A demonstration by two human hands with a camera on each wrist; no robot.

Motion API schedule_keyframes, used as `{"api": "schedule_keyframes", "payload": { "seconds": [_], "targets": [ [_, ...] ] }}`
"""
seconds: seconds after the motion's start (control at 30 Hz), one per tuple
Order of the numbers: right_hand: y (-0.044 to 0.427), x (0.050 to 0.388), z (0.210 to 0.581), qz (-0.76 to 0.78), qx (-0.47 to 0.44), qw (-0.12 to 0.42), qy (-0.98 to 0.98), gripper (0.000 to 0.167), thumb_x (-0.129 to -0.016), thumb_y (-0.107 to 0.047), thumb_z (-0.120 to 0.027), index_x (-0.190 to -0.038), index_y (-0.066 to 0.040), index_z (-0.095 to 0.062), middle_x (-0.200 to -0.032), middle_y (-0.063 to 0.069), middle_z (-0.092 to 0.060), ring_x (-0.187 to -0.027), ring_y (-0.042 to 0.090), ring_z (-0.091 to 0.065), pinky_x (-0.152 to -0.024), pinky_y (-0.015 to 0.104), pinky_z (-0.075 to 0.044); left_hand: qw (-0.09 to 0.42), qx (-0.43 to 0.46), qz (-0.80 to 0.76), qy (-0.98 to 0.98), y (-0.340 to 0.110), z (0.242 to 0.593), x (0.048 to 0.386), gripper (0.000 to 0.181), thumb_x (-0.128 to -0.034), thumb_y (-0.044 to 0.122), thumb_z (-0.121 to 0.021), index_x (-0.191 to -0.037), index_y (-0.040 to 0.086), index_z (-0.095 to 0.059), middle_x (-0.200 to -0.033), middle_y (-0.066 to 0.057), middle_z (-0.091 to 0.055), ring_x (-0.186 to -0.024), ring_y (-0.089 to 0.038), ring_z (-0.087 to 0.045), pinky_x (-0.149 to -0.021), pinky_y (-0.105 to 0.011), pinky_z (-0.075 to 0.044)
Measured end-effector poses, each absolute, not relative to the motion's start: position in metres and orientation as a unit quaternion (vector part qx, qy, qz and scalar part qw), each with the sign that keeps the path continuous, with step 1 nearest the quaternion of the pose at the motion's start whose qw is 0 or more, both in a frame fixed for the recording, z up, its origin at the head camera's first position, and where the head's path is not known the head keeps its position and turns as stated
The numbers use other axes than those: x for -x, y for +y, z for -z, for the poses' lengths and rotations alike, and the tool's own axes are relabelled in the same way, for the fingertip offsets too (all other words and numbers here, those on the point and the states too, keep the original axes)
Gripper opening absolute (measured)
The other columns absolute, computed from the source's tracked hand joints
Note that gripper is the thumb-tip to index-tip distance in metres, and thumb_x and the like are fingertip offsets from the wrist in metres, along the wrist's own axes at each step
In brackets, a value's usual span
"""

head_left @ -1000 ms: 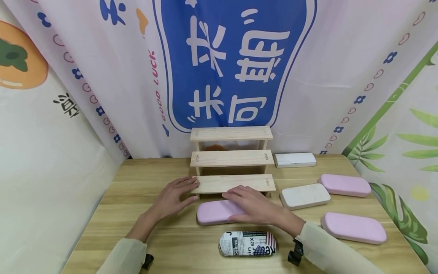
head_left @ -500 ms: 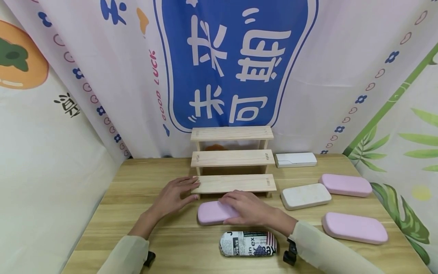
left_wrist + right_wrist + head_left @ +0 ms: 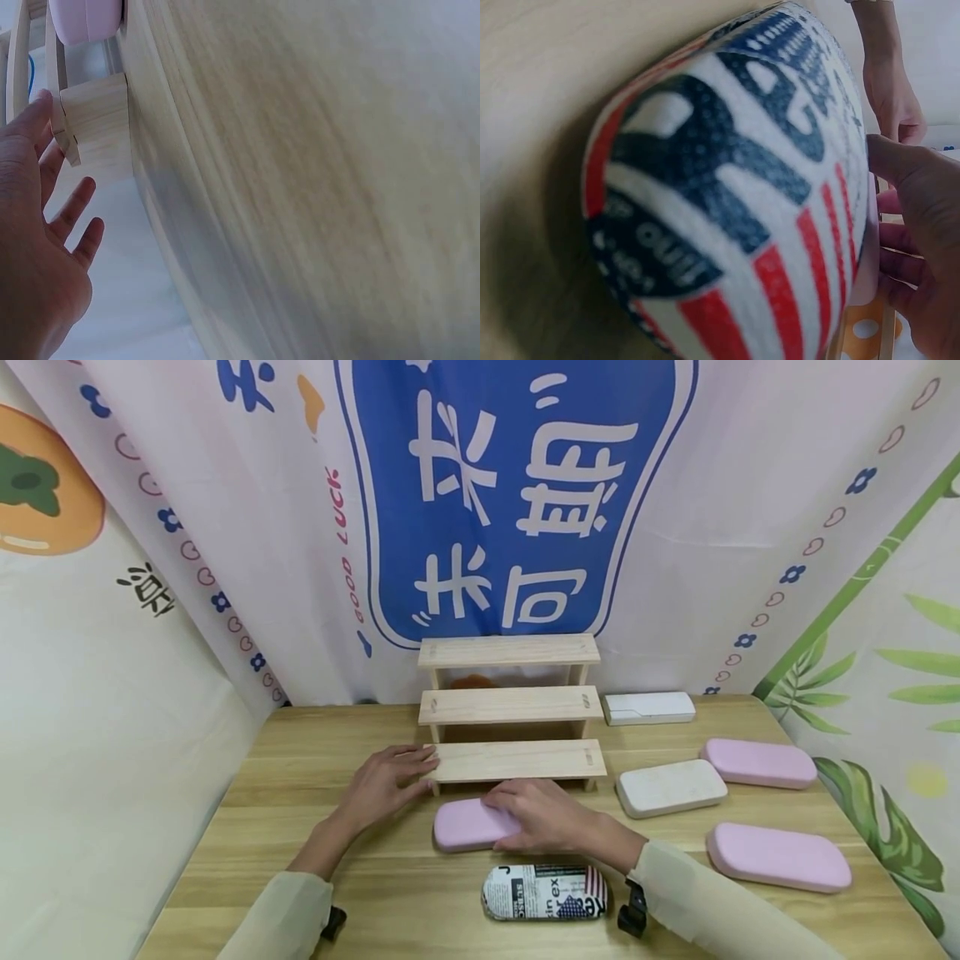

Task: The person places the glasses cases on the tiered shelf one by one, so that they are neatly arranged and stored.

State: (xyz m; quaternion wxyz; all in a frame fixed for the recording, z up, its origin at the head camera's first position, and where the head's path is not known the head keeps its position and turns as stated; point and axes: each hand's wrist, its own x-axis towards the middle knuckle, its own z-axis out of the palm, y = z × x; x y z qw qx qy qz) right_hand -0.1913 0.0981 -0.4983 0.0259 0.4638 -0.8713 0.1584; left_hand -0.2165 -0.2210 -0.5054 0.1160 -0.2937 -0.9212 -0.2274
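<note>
My right hand [image 3: 547,817] grips a pink glasses case [image 3: 463,827] lying on the table, with the thumb on its near side and fingers over its far side. The palm hides the case's right end. Just behind it stands a three-step wooden rack [image 3: 517,760]. On the lowest step's left end rests my left hand [image 3: 382,785]; in the left wrist view its fingers [image 3: 71,210] are spread and hold nothing. A newspaper-print glasses case [image 3: 543,893] lies in front of the pink one and fills much of the right wrist view.
To the right lie a white glasses case [image 3: 671,788], a pink case [image 3: 760,764] behind it and another pink case [image 3: 778,858] nearer. A slim white box [image 3: 649,708] sits beside the rack at the back. A printed curtain [image 3: 720,568] hangs behind the table.
My right hand has shifted slightly left along the pink glasses case, and the case has hardly moved. My left hand stays at the rack's lowest step.
</note>
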Motion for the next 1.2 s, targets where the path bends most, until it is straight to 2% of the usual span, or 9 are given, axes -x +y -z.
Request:
{"api": "schedule_keyframes", "payload": {
  "seconds": [0.4, 0.93, 1.2],
  "targets": [
    [0.098, 0.194, 0.498, -0.181, -0.452, 0.019, -0.873, 0.071, -0.079, -0.046, -0.092, -0.134, -0.008, -0.070, -0.127, 0.007, -0.074, -0.102, 0.018, -0.072, -0.082, 0.020, -0.057, 0.146, 0.307, 0.253, -0.906, -0.220, 0.506, 0.219, 0.036, -0.0913, 0.026, -0.085, -0.124, 0.013, -0.078, -0.137, -0.007, -0.070, -0.123, -0.041, -0.068, -0.102, -0.060, -0.055],
    [0.099, 0.193, 0.496, -0.209, -0.450, 0.032, -0.868, 0.069, -0.074, -0.042, -0.095, -0.128, -0.004, -0.073, -0.122, 0.008, -0.076, -0.100, 0.018, -0.074, -0.082, 0.018, -0.058, 0.127, 0.291, 0.260, -0.912, -0.221, 0.506, 0.217, 0.036, -0.0907, 0.025, -0.085, -0.125, 0.015, -0.078, -0.139, -0.005, -0.069, -0.124, -0.038, -0.068, -0.102, -0.058, -0.056],
    [0.101, 0.195, 0.485, -0.220, -0.469, 0.060, -0.853, 0.069, -0.074, -0.040, -0.096, -0.128, -0.003, -0.073, -0.122, 0.009, -0.076, -0.104, 0.020, -0.074, -0.086, 0.022, -0.060, 0.125, 0.291, 0.263, -0.911, -0.220, 0.504, 0.217, 0.036, -0.0908, 0.024, -0.085, -0.124, 0.015, -0.079, -0.138, -0.005, -0.069, -0.122, -0.038, -0.069, -0.100, -0.058, -0.057]
  ]
}}
